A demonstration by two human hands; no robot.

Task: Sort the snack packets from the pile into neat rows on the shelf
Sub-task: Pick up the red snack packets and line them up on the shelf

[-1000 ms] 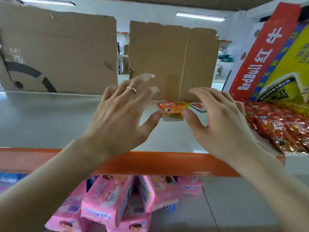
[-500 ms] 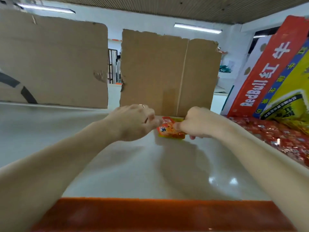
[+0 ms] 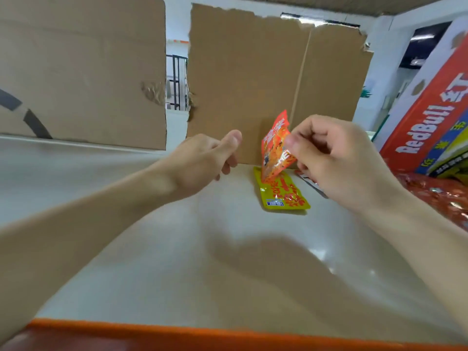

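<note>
Head view, close over shelf (image 3: 177, 249)

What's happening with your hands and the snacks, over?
Right hand pinches orange packet, upright. Left hand empty, fingers curled. Yellow packet flat beneath. Nothing blocking.
</note>
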